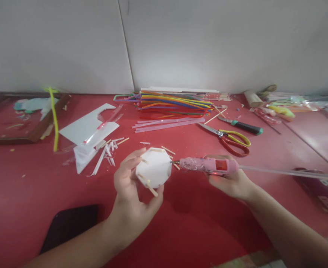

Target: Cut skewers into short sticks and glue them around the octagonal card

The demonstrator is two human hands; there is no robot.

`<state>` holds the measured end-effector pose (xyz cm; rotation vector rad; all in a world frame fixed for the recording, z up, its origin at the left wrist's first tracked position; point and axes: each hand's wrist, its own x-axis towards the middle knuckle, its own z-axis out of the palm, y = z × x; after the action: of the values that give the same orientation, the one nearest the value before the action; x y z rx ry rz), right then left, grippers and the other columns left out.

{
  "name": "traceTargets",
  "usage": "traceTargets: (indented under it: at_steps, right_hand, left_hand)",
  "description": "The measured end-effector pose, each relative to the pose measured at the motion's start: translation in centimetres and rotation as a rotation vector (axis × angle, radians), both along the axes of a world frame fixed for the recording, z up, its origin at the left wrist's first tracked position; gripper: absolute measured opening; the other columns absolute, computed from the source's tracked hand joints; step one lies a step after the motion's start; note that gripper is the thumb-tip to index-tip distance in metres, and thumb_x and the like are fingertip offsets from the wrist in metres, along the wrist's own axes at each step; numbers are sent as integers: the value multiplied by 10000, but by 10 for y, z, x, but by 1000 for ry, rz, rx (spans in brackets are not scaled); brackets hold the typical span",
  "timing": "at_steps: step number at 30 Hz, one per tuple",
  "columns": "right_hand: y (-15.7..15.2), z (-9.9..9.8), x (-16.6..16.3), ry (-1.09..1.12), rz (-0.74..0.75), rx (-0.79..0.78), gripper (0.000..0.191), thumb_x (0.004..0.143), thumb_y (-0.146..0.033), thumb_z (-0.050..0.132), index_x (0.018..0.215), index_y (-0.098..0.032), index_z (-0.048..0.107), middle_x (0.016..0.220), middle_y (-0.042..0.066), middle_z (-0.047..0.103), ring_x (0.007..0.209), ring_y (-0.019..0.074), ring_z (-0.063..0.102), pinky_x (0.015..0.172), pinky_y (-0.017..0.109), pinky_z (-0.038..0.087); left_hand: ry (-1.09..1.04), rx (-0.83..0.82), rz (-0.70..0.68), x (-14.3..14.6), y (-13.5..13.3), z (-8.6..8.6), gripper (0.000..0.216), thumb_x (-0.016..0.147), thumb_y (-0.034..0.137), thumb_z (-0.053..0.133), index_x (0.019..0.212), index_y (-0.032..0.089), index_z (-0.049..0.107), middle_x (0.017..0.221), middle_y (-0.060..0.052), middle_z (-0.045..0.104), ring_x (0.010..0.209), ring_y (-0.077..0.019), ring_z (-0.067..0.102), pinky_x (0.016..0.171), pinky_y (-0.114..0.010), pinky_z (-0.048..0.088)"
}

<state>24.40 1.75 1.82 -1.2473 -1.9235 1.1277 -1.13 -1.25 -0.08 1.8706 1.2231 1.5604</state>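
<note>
My left hand (133, 182) holds a white many-sided card piece (155, 167) by its edges, fingers on the far left side and thumb at the near edge. Short wooden sticks (152, 190) stand along the card's rim. In my right hand (233, 180) is a pink hot glue gun (200, 165), its metal nozzle touching or almost touching the card's right edge. A long clear glue stick (281, 171) runs out of the gun's back end. Just beyond the card, a few loose stick pieces (168, 150) lie on the red table.
Scissors (233, 139) and a green-black cutter knife (246, 127) lie right of centre. Behind are colourful pipe cleaners (175, 104) and pale glue sticks (166, 124). White card offcuts (83, 124), a wooden tray (38, 134) and a dark phone (70, 225) are on the left. A power strip (318, 190) lies right.
</note>
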Motion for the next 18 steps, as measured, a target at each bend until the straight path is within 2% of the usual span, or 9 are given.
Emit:
traceTargets:
  at_steps: [5,7,18]
  right_hand:
    - [0,0,-1,-48,1,32,102,639,-116,472,628,-206,425,583,-47,399,515,97,344,469,255,246]
    - [0,0,-1,-60,5,41,102,638,-107,467,633,-203,434,585,-47,404,516,97,350,474,254,251]
    - [0,-2,0,-77,4,30,93,641,-114,472,644,-203,446,591,-42,421,525,110,370,485,262,272]
  left_hand:
    - [-67,-52,-42,1,-1,3,672,715,50,662,1307,214,391,1330,-191,469,1230,-333,546,849,-449,605]
    - [-71,-67,-34,2,-1,3,661,713,52,666,1298,211,403,1321,-185,480,1219,-326,557,852,-437,606]
    - [15,-56,-1,-4,-1,-5,669,697,71,696,1262,251,386,1322,-160,461,1260,-352,505,961,-560,515]
